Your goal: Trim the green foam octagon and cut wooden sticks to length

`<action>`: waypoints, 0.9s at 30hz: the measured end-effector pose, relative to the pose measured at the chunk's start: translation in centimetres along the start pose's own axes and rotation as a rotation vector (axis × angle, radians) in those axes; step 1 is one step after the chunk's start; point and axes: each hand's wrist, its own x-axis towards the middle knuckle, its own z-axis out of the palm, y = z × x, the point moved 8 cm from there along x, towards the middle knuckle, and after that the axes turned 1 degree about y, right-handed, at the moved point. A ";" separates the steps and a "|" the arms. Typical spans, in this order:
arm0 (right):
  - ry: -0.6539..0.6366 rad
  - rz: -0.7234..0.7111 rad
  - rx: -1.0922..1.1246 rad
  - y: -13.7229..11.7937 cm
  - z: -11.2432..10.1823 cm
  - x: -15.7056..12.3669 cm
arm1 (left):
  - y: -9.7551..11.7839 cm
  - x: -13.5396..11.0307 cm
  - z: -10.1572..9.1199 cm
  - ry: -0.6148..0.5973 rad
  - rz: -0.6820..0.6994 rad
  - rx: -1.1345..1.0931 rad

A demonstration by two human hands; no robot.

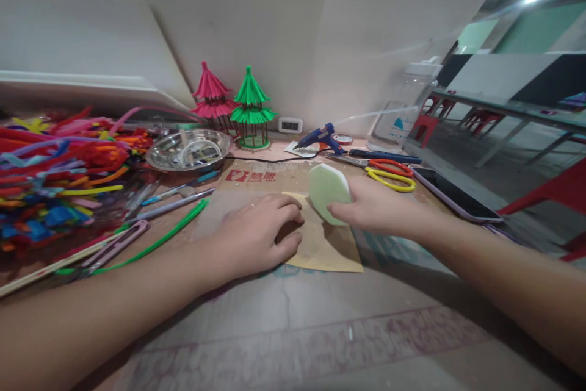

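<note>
My right hand [366,205] grips a flat, pale green, many-sided piece [323,193] with a white edge, thumb on its green face. It is tilted up over the right part of a yellowish paper sheet [327,252]. My left hand [263,229] rests on that sheet's left side with fingers bent and thumb apart from them, holding nothing that I can see. The sheet lies on a brown cardboard surface [274,342] under a clear covering.
Pipe cleaners [59,165] are heaped at left beside a metal dish [158,156]. Pink [213,89] and green [249,98] pagoda models stand behind. A glue gun [323,138], scissors [389,174], a phone [455,193] and a water bottle [396,110] are at right.
</note>
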 end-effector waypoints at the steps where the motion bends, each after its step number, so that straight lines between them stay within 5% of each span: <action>1: -0.036 0.013 -0.031 -0.2 0.0 -0.3 | 0.0 0.0 0.0 0.000 0.009 0.002; 9: 0.272 -0.062 -0.101 0.6 1.1 0.9 | -0.1 0.3 -0.1 0.016 -0.009 -0.023; 16: -0.056 -0.056 -0.078 -0.8 0.7 -2.3 | -0.3 0.2 -0.2 0.040 -0.003 -0.045; 21: 0.144 -0.088 -0.176 -0.6 1.0 -1.1 | -0.2 0.3 -0.1 0.025 0.009 -0.021; 27: 0.391 0.107 0.400 4.5 0.3 1.2 | -0.2 0.1 -0.3 0.015 -0.026 -0.001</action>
